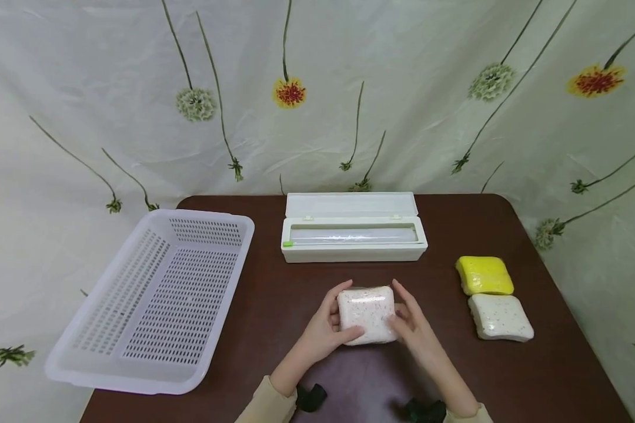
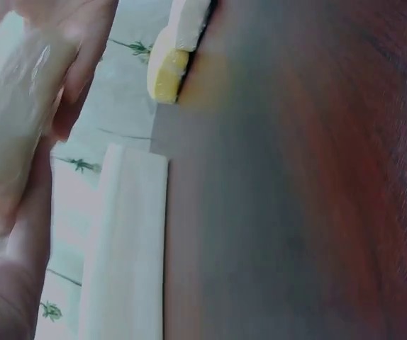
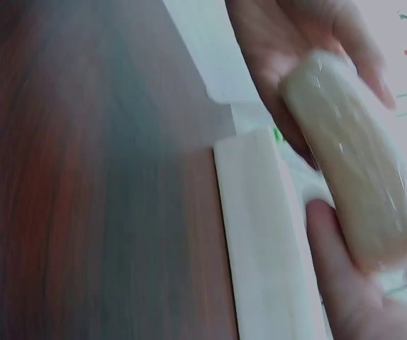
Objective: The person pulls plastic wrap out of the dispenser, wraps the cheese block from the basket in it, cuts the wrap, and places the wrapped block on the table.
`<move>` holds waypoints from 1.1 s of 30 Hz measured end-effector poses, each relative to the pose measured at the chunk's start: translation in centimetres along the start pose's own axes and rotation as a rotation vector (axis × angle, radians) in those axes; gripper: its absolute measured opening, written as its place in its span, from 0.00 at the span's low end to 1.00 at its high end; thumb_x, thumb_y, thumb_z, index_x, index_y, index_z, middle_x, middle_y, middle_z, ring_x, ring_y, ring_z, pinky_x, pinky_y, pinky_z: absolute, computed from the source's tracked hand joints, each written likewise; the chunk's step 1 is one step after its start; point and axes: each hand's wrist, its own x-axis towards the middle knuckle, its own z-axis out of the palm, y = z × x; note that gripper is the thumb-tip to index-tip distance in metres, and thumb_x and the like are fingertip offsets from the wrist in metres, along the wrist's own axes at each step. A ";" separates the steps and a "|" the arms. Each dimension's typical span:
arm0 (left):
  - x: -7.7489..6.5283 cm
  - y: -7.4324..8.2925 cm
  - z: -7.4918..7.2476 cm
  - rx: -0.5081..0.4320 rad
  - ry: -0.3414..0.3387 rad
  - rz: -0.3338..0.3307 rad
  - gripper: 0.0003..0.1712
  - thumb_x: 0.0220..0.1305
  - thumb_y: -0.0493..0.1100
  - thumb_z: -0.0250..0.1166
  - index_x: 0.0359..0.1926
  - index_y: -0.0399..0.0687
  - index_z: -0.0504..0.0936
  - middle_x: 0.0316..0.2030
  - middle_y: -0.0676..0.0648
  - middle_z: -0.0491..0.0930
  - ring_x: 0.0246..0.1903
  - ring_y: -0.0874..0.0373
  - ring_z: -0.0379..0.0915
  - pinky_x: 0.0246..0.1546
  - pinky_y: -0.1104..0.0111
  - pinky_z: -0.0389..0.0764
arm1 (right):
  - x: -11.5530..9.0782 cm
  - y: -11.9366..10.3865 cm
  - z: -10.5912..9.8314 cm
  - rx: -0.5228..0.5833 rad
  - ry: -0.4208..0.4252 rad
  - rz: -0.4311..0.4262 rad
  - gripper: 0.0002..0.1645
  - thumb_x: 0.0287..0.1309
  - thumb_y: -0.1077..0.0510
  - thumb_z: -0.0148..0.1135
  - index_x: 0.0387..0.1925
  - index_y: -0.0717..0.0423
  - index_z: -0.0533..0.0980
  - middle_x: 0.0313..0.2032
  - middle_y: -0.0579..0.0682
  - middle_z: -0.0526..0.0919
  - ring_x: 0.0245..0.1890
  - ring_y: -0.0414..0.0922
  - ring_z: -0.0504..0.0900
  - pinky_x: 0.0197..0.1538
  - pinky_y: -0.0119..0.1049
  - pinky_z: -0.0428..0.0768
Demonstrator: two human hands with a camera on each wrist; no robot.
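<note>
A white speckled block (image 1: 367,311), which looks like a sponge wrapped in clear film, is held up above the table between both hands. My left hand (image 1: 321,330) grips its left side, thumb on the front face and fingers behind. On the opposite side my right hand (image 1: 417,326) holds it, with the thumb over the right edge. Seen from the right wrist, the wrapped sponge (image 3: 356,159) shows wrinkled, shiny film along its side. The left wrist view shows part of the sponge (image 2: 15,120) at its left edge.
Behind the hands stands an open white cling film box (image 1: 354,254) with a roll inside and its lid raised. A white perforated basket (image 1: 224,305) sits at left. A yellow wrapped sponge (image 1: 485,275) and a white speckled one (image 1: 501,317) lie at right on the dark table (image 1: 550,376).
</note>
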 end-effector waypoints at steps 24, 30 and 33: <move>-0.6 0.2 -1.6 0.314 0.026 0.013 0.36 0.72 0.49 0.59 0.74 0.45 0.57 0.63 0.39 0.73 0.60 0.46 0.73 0.60 0.53 0.75 | -3.6 0.5 -7.5 -0.053 -0.010 0.118 0.59 0.53 0.69 0.68 0.77 0.52 0.42 0.61 0.54 0.64 0.49 0.35 0.79 0.46 0.32 0.82; -0.6 0.4 -2.1 0.350 0.072 0.017 0.34 0.71 0.49 0.60 0.73 0.47 0.61 0.63 0.42 0.73 0.61 0.48 0.73 0.59 0.53 0.76 | -7.5 1.5 -13.1 -0.043 0.072 0.230 0.56 0.59 0.69 0.62 0.77 0.44 0.41 0.54 0.33 0.70 0.49 0.32 0.78 0.46 0.28 0.80; -0.6 0.4 -2.2 0.353 0.090 0.029 0.34 0.70 0.48 0.61 0.72 0.47 0.62 0.63 0.41 0.73 0.61 0.47 0.73 0.58 0.53 0.77 | -9.5 2.4 -15.9 -0.097 0.091 0.331 0.54 0.62 0.67 0.61 0.76 0.42 0.39 0.59 0.41 0.66 0.48 0.28 0.76 0.46 0.28 0.79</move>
